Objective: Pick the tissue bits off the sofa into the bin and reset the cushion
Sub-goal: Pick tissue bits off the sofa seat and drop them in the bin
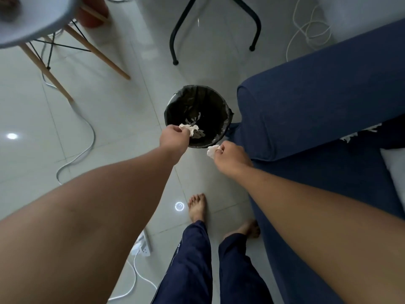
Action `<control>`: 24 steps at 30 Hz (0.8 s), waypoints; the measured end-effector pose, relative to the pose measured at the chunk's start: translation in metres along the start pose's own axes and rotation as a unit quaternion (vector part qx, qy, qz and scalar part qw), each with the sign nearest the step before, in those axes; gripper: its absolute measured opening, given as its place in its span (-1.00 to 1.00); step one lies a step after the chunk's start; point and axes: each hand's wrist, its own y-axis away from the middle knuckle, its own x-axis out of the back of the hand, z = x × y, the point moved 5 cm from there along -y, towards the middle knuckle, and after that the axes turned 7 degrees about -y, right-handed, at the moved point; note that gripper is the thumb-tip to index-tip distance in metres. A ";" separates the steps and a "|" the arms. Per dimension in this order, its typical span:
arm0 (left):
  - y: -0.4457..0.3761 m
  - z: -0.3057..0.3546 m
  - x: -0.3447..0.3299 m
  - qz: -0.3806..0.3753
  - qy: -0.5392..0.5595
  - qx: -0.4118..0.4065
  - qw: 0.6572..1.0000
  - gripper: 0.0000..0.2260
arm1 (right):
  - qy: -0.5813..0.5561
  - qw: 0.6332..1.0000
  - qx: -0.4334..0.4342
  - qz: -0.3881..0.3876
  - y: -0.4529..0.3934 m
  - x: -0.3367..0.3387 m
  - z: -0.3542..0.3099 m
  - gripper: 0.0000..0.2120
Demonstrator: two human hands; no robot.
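A black-lined round bin [175,102] stands on the floor beside the blue sofa's armrest [306,110]. My left hand [174,138] is over the bin's near rim, pinching a crumpled white tissue [189,128]. My right hand [232,156] hovers just short of the bin's near-right edge, closed on another white tissue bit [212,150]. Tissue scraps [194,119] lie inside the bin. More white tissue bits [359,132] rest on the sofa at the right. A white cushion edge [394,170] shows at the far right on the seat.
A grey chair with wooden legs [72,40] stands at the upper left, black table legs [175,40] beyond the bin. White cables [87,132] trail over the tiled floor and a power strip [142,246] lies near my bare feet [197,207].
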 end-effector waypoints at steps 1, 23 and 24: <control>-0.004 0.004 0.000 -0.001 0.011 0.003 1.000 -0.74 | -0.009 1.000 -0.004 0.000 -0.002 0.000 0.001 -0.86; -0.009 -0.032 0.020 -0.057 -0.078 -0.061 0.993 -0.60 | -0.059 0.998 0.023 0.010 -0.049 0.005 -0.069 -0.65; -0.007 -0.031 0.020 -0.058 -0.103 -0.076 0.990 -0.60 | -0.042 0.999 0.023 -0.011 -0.048 0.000 -0.068 -0.54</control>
